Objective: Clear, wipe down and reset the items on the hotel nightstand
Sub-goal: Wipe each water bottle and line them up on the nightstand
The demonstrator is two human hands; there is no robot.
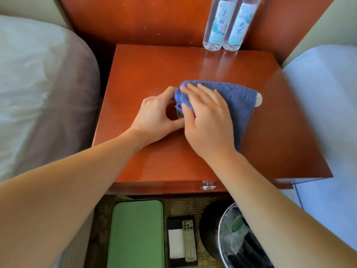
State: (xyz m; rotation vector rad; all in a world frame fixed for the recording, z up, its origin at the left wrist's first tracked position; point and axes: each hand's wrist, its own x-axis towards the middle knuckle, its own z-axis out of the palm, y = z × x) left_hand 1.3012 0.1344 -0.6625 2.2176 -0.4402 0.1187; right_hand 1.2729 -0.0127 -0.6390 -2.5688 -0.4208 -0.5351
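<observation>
Nightstand (193,163) fills the middle of the frame. Its glossy red-brown top looks hard, slick and fixed in place, so it wants wiping, not lifting. The thing to take hold of is the blue terry cloth (237,97) lying on it just right of centre: soft, light and floppy, probably best bunched under a flat palm. The right hand (208,122) does much that. It comes in from the lower right, fingers nearly straight and spread over the cloth's left end, pressing down rather than gripping. The left hand (156,115), reaching from the lower left, curls thumb and fingers into a ring round a small clear object (178,114) half hidden under the cloth's edge. It looks like glass, so likely fragile and slippery, though I cannot tell for sure. Two water bottles (214,26) stand touching at the top's back edge, upper right. Below, on the floor, lie a remote control (189,240) and a green pad (137,233).
</observation>
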